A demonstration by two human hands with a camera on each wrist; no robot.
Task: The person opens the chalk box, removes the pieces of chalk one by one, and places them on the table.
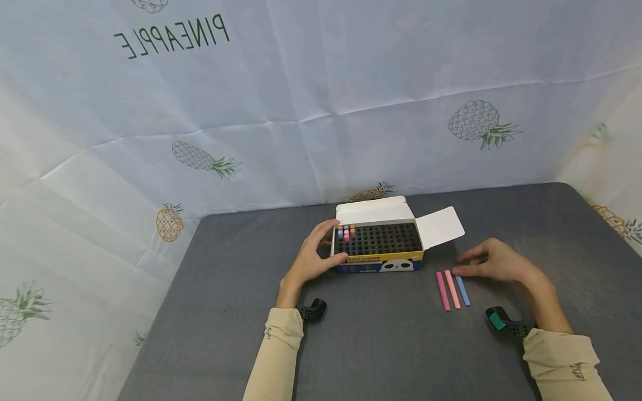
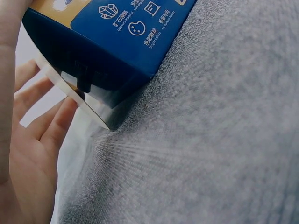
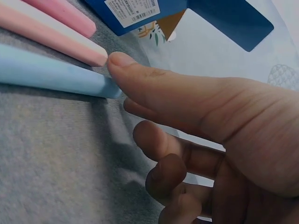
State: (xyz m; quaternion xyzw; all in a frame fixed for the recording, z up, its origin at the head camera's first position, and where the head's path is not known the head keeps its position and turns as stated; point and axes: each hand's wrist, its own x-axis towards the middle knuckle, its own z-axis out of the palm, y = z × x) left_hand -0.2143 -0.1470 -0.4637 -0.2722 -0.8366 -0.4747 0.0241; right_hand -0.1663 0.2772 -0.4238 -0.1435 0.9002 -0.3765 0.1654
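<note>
An open chalk box (image 1: 366,266), blue and yellow with a panda print, stands on the table. My left hand (image 1: 311,253) grips its left end, thumb at the front edge and fingers behind; the left wrist view has fingers (image 2: 60,119) against a side flap. Several blue, pink and orange sticks (image 1: 346,234) stand in the holder's left holes. Right of the box lie a magenta chalk stick (image 1: 443,292), a light pink chalk stick (image 1: 452,291) and a blue chalk stick (image 1: 463,292). Thumb and forefinger of my right hand (image 1: 496,262) pinch the blue stick's far end.
A white lid (image 1: 373,211) is folded back behind the box, and a white side flap (image 1: 441,227) sticks out to the right. A pale cloth (image 1: 321,150) with pineapple prints hangs behind the grey table (image 1: 381,345).
</note>
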